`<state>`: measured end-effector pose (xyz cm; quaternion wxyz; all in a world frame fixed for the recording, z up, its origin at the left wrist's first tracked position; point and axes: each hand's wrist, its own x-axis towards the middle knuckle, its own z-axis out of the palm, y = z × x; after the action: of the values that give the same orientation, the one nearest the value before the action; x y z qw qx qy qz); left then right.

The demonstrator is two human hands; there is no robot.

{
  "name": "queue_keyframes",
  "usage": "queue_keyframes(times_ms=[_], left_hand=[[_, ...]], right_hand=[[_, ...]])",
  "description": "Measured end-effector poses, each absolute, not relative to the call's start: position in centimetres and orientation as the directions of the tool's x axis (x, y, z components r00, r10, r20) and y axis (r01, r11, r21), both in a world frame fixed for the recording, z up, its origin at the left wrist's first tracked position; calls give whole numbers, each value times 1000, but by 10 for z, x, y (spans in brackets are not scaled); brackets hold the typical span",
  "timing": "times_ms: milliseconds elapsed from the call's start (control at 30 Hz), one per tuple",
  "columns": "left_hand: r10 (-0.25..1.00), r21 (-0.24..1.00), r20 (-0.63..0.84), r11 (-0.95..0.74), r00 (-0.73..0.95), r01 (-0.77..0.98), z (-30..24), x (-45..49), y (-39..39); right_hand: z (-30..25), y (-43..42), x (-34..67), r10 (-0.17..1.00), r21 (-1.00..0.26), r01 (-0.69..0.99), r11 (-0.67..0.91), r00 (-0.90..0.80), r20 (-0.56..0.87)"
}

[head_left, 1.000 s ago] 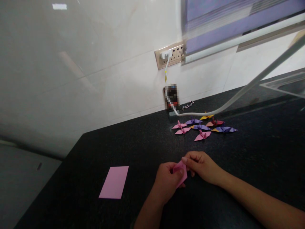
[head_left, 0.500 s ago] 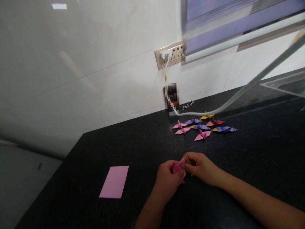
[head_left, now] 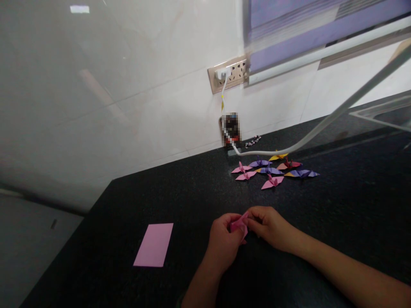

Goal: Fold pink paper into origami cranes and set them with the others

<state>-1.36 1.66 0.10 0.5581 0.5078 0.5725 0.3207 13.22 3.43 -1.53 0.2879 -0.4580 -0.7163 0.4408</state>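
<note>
Pink paper, small and partly folded: folded pink piece (head_left: 239,224) sits between both hands, low over the black table (head_left: 337,222), to the right of the flat pink sheet (head_left: 154,244).

Hands:
- left hand (head_left: 223,241): fingers curled, clamped on the near-left side of the piece
- right hand (head_left: 271,226): fingertips pinching its top-right edge
- the two hands are touching or nearly so, with the paper between them. Exact fold shape is hidden by the fingers.

Handling, my read:
- near weightless, no grip force needed
- thin single layers flex and dent easily; stacked layers are stiffer
- any stray crease is permanent, and tips look tear-prone
- smooth surface, so it can slip between dry fingertips
- best hold is on the thick layered body next to a crease, pad against pad, not on the loose points

Around it:
- paper cranes (head_left: 272,171), pink, purple and a yellow one, clustered on the table far right of and beyond the flat pink sheet
- white cable (head_left: 321,128) runs past them, behind the cluster
- wall socket (head_left: 228,75) is above, further up-right of the sheet
</note>
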Motion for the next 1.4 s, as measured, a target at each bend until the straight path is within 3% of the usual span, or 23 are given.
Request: queue_keyframes(times_ms=[167, 300, 567, 733, 833, 900, 1067, 1200, 1400], left_hand=[[932, 921, -343, 309, 118, 237, 2, -15, 18], [929, 915, -350, 311, 118, 258, 1, -15, 17], [952, 947, -281, 254, 121, 197, -6, -18, 19], [991, 981, -111, 122, -75, 154, -3, -23, 22], [995, 990, -82, 88, -53, 107, 2, -23, 22], [996, 990, -87, 87, -9, 110, 5, -21, 21], [988, 985, -142, 134, 66, 108, 4, -19, 20], [989, 984, -143, 140, 27, 112, -2, -20, 20], [999, 963, -12, -1, 46, 270, 4, -14, 14]], right_hand=[[-12, 36, 134, 915, -883, 402, 244, -396, 72], [-11, 38, 136, 952, -908, 388, 156, -305, 34], [-16, 35, 135, 935, -911, 383, 152, -355, 6], [-20, 35, 130, 931, -946, 311, -90, -311, -190], [-18, 29, 122, 850, -944, 153, -293, -411, -331], [-17, 25, 118, 814, -938, 66, -339, -479, -328], [-15, 22, 117, 799, -947, 38, -319, -527, -290], [-13, 27, 122, 867, -958, 125, -256, -408, -285], [-19, 30, 123, 946, -959, 269, -93, -278, -169]])
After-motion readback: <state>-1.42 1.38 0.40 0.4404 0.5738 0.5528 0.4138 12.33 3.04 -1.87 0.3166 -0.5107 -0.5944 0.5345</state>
